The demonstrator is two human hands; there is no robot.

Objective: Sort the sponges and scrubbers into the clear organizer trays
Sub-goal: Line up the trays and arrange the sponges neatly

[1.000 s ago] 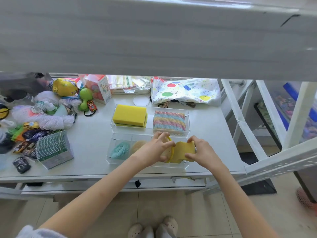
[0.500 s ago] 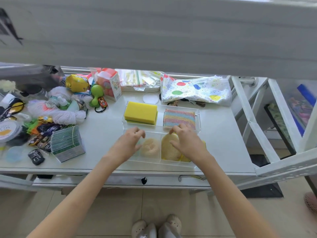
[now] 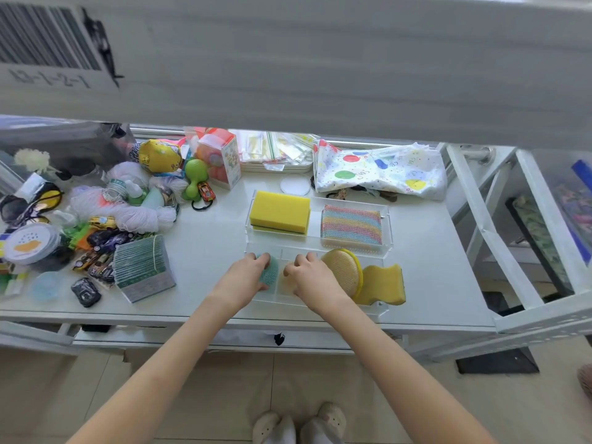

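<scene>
Two clear organizer trays stand side by side on the white table. The far tray point(image 3: 387, 219) holds a yellow block sponge point(image 3: 279, 211) on the left and a rainbow mesh scrubber point(image 3: 351, 224) on the right. In the near tray point(image 3: 381, 310), my left hand point(image 3: 245, 277) grips a teal mesh scrubber point(image 3: 269, 274) in the left compartment. My right hand point(image 3: 312, 278) covers a tan scrubber point(image 3: 286, 281) in the middle compartment; its fingers curl over it. A round tan pad with a yellow rim point(image 3: 344, 270) leans in the right compartment beside a wavy yellow sponge point(image 3: 382, 283).
A heap of toys, yarn and small cars point(image 3: 105, 216) fills the table's left side, with a stack of green cards point(image 3: 142, 267) near the trays. A dotted cloth point(image 3: 378, 169) lies at the back right. A white metal frame point(image 3: 499, 238) borders the right edge.
Both hands moved left along the near tray. The left hand went from the tray's edge to the teal scrubber; the right hand left the round pad and yellow sponge for the middle compartment.
</scene>
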